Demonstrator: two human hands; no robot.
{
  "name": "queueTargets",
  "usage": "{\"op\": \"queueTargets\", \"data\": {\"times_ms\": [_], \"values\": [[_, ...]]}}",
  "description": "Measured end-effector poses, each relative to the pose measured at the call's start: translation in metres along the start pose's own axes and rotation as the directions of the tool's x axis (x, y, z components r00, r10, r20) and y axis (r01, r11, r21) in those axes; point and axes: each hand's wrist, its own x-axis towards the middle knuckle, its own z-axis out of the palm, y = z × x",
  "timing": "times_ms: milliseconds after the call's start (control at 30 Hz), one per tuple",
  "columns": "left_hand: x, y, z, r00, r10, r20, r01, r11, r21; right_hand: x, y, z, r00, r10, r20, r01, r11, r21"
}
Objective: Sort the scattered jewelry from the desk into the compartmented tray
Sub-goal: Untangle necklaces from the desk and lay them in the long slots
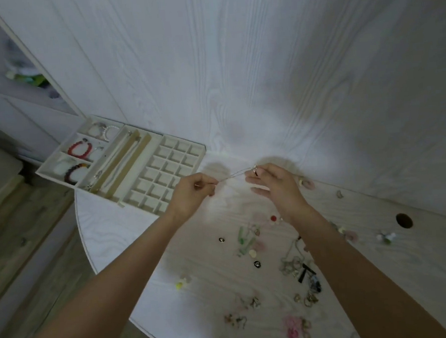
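White wood-grain desk (121, 227) carries scattered jewelry (298, 268) nearest the person, under the forearms. Beyond it, the left hand (192, 194) and right hand (275, 184) each pinch an end of a thin chain (232, 174), stretched in the air between them. Keeping it taut should prevent tangling; lay it lengthwise in a long slot of the compartmented tray (200, 154) farther left.

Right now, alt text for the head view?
A person's left hand and right hand pinch a thin chain stretched between them above a white desk. A compartmented tray holding bracelets sits to the left; loose jewelry lies scattered near the right forearm.
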Motion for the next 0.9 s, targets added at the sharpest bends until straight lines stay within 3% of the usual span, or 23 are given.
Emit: {"op": "queueTargets", "data": {"times_ms": [67,133,367,433,533,633,767,833,900], "values": [[-0.006,0.005,-0.007,1.000,0.000,0.016,-0.001,0.999,0.034,-0.007,-0.012,0.005,0.998,0.031,0.048,-0.039,0.985,0.170],[-0.009,0.005,-0.012,0.999,-0.014,0.045,0.010,0.996,0.091,-0.012,-0.022,0.010,0.998,0.026,0.065,-0.040,0.973,0.229],[-0.015,0.015,-0.022,0.982,-0.184,-0.044,0.186,0.982,0.043,-0.017,-0.044,0.036,0.996,-0.061,0.058,0.060,0.998,0.028],[-0.017,0.023,-0.023,0.964,-0.263,-0.041,0.253,0.953,-0.164,-0.017,-0.048,0.041,0.996,-0.072,0.053,0.070,0.997,0.031],[-0.019,0.031,-0.031,0.954,-0.288,0.086,0.285,0.776,-0.563,-0.016,-0.050,0.042,0.999,-0.036,-0.011,0.037,0.990,0.137],[-0.017,0.025,-0.038,0.952,-0.293,0.087,0.265,0.648,-0.714,-0.011,-0.050,0.037,0.994,0.011,-0.111,0.018,0.968,0.251],[-0.014,0.019,-0.050,0.940,-0.338,0.054,0.229,0.501,-0.834,-0.007,-0.045,0.035,0.982,0.065,-0.178,-0.015,0.963,0.271],[-0.016,0.023,-0.056,0.940,-0.339,0.029,0.221,0.544,-0.809,-0.008,-0.044,0.039,0.988,0.091,-0.124,-0.046,0.945,0.325],[-0.018,0.028,-0.061,0.955,-0.295,-0.022,0.209,0.727,-0.654,-0.008,-0.045,0.045,0.991,0.117,-0.070,-0.080,0.913,0.399]]}}
